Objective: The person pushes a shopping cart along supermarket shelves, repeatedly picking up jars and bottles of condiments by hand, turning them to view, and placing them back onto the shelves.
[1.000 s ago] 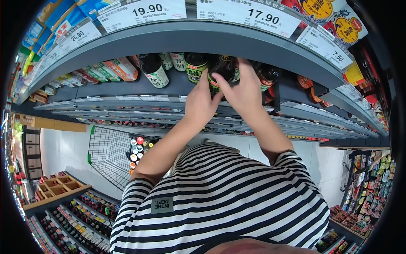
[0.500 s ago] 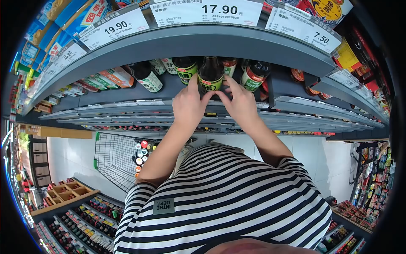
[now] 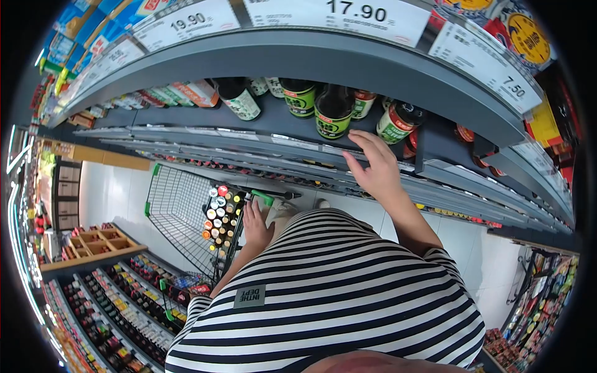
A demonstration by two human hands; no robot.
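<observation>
Dark bottles stand upright on the shelf. The frontmost bottle with a yellow-green label (image 3: 333,118) is near its front edge. My right hand (image 3: 376,168) is just to the right of that bottle's base, fingers extended and holding nothing; whether a fingertip touches the glass I cannot tell. To its right is a dark bottle with a green-and-red label (image 3: 396,126), and to its left another green-labelled bottle (image 3: 300,99). Down by the shopping cart's (image 3: 180,199) handle end, my left hand (image 3: 256,227) has its fingers stretched out, with no object visible in it.
An overhanging shelf edge with price tags (image 3: 186,26) runs above the bottles. The cart carries several capped bottles and jars (image 3: 219,217) at its near end. Behind are a wooden divided display (image 3: 93,245) and sloping racks of bottles (image 3: 118,298).
My left hand has left the green-labelled bottle and dropped to the cart. My right hand has drawn off the bottle, its fingers straighter. The view has shifted, showing more of the cart.
</observation>
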